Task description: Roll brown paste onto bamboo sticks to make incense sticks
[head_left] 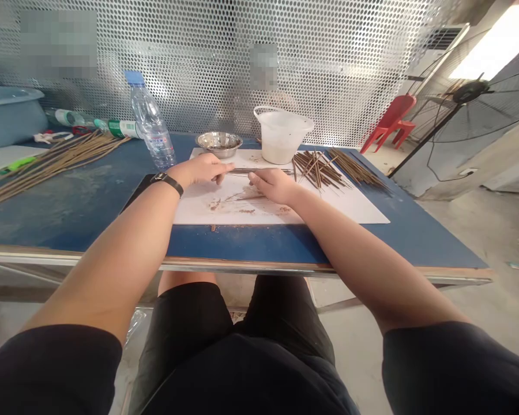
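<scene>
The thin sticks [242,171] are lying crosswise on the white board [341,208], between the two hands and near the bowl and the bucket; the left hand [203,169] is reaching their left end, its index finger extending apart from the lower fingertips, though whether its grip is pinching anything I cannot tell; the right hand [273,184] is resting over their right part, its fingers curling under near the thumb; whether that grip is pressing together or holding a stick, I cannot tell.

Brown crumbs [247,211] are dotting the board, with a few spilling onto the blue worktop [242,245] at its near edge; the metal bowl [219,145] and the white bucket [282,138] are standing at the board's far side; a loose pile [318,169] of brown sticks is lying right of the bucket, and a second bundle [357,168] is lying farther right; a clear bottle [152,124] is standing to the left, long stems [56,160] are stretching beyond it, and a blue tub [11,118] is sitting far left.

A perforated sheet [190,63] is rising behind the worktop; a fan [470,92] and a red chair [389,121] are standing to the right, on a pale floor [497,230].
</scene>
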Available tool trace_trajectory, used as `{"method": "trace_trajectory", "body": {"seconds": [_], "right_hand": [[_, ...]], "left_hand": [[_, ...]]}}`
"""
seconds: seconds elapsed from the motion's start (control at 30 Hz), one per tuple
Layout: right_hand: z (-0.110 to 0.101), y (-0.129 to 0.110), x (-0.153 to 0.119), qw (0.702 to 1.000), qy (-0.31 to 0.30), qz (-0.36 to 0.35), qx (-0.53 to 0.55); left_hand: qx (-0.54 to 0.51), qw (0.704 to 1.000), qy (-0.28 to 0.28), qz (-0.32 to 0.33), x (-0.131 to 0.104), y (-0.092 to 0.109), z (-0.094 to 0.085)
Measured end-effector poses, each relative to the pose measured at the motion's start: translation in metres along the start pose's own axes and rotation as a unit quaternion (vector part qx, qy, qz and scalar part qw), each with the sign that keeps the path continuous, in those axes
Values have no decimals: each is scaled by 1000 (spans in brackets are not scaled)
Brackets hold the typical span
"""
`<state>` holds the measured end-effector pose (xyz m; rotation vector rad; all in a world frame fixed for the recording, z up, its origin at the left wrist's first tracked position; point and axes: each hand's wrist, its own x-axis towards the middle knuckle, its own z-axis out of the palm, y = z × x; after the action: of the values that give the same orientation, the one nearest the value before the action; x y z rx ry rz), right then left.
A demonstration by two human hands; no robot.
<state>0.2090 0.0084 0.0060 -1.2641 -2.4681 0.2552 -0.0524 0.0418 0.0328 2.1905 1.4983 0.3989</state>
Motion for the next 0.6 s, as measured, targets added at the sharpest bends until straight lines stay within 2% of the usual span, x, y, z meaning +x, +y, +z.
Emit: {"method": "trace_trajectory", "body": {"seconds": [0.17,0.27,0.43,0.6], "right_hand": [[11,-34,-16,995,-22,-74,-61],[19,-49,-36,993,-58,-83,-54],[22,-56,-60,989,-127,-67,-42],[19,-59,-56,987,-142,-59,-53]], "left_hand": [[12,1000,20,-5,0,-1,5],[46,999,6,-14,0,0,4],[74,997,-6,11,-2,4,3],[71,997,-11,9,-3,6,3]]}}
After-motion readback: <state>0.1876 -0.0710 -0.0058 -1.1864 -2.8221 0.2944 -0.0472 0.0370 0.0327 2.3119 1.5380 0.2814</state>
